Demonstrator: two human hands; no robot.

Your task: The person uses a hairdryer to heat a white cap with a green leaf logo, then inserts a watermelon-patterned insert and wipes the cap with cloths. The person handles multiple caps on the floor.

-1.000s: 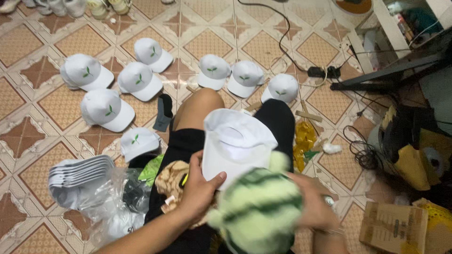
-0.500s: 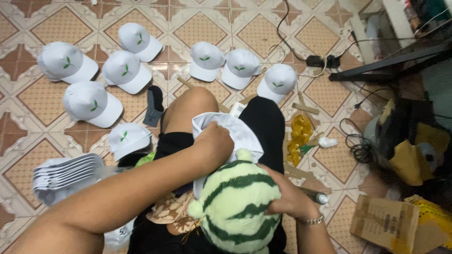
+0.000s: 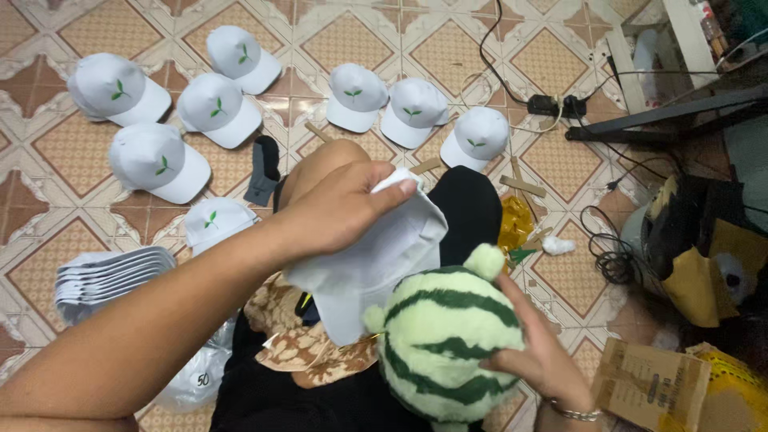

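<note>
Left hand closed on white cap, held over lap, long axis running diagonally up-right from watermelon plush. Right hand cupped around plush, right of cap. Cap stack far left of plush, on floor.

You had white caps spread on the tiled floor, a cardboard box and black cables nearby.

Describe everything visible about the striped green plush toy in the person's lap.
The plush toy is round and soft, pale green with dark green watermelon stripes and small rounded nubs like ears. It sits low in the lap, its face hidden. The right hand cups its right side; a white cap, held by the left hand, lies against its upper left.
</note>
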